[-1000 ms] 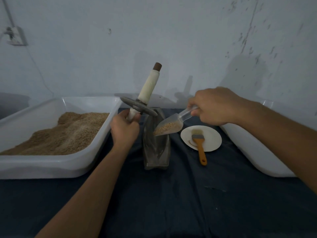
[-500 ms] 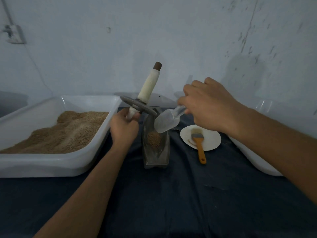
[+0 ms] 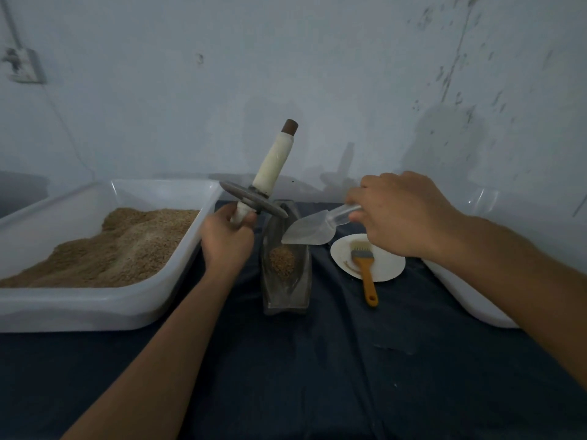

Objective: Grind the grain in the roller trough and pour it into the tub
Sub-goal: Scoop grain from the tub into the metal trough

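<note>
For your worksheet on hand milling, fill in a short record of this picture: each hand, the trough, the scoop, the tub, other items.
Left hand: grips the roller wheel by its lower handle, lifted and tilted
Right hand: holds the clear scoop
Scoop: looks empty, above the trough
Trough: small grain pile inside
Left tub: holds a mound of grain
Other: brush across white plate

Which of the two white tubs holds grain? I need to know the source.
The left tub, beside the left hand, holds a heap of grain; the right tub shows none.
</note>
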The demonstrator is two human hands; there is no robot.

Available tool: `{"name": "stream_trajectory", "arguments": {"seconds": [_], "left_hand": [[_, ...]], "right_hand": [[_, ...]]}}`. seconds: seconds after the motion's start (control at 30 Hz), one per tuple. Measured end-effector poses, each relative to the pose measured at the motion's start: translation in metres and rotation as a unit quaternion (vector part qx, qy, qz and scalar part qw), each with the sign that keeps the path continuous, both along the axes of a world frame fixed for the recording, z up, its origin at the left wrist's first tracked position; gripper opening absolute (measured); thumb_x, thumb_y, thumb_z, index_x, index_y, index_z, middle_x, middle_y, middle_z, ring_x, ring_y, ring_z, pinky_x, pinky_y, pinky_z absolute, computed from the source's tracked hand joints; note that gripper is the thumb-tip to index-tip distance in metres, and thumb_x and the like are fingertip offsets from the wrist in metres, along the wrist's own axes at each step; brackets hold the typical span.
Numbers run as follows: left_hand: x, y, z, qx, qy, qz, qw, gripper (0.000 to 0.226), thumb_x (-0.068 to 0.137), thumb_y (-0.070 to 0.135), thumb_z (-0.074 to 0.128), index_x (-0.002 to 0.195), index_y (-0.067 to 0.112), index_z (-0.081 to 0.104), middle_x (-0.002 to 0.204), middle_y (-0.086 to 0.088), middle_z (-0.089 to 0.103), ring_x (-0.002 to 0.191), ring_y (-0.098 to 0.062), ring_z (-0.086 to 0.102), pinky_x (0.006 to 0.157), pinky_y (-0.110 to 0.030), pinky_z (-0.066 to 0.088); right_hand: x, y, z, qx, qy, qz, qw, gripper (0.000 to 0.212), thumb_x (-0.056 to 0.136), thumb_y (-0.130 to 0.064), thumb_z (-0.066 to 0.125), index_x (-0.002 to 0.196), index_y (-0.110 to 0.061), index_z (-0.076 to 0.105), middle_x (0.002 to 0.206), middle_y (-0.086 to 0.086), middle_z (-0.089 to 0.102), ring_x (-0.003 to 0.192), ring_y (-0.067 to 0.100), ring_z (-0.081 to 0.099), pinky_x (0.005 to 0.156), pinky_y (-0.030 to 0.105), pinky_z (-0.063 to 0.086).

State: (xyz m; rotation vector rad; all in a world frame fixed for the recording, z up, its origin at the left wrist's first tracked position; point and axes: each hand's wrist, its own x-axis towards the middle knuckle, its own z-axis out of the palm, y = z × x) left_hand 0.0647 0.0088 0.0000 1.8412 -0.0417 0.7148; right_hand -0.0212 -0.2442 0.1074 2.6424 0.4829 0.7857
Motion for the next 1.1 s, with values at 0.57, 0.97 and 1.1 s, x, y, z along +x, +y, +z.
{"name": "stream_trajectory", "arguments": {"seconds": [0.57,0.97,1.1], "left_hand": [[0.011,-0.002,-0.02,0.06,0.004,-0.025,0.998,0.006,0.089,0.035,0.072,0.09,0.034,0.066,0.077,0.017,0.067,0.076,-0.006,0.065,0.062,-0.027,0.047],[0.017,-0.002,-0.03,0.075,-0.002,-0.036,0.997,0.014,0.089,0.033,0.069,0.103,0.034,0.07,0.082,0.017,0.068,0.08,-0.004,0.063,0.063,-0.028,0.043],[0.017,-0.001,-0.031,0.091,-0.001,-0.031,0.995,0.017,0.089,0.032,0.069,0.106,0.03,0.072,0.083,0.017,0.068,0.08,-0.008,0.064,0.068,-0.031,0.045]], "right_hand": [[-0.002,-0.152,0.036,0.158,0.05,-0.311,0.936,0.028,0.101,-0.034,0.052,0.125,-0.031,0.066,0.126,0.003,0.065,0.102,0.031,0.061,0.076,0.036,0.038],[0.016,-0.201,-0.009,0.117,0.097,-0.409,0.9,0.022,0.095,-0.034,0.059,0.106,-0.017,0.069,0.091,0.0,0.065,0.073,0.018,0.06,0.061,0.028,0.04],[0.037,-0.195,-0.019,0.154,0.131,-0.376,0.904,0.02,0.096,-0.026,0.06,0.105,-0.012,0.069,0.093,0.005,0.064,0.078,0.022,0.062,0.066,0.031,0.05]]}}
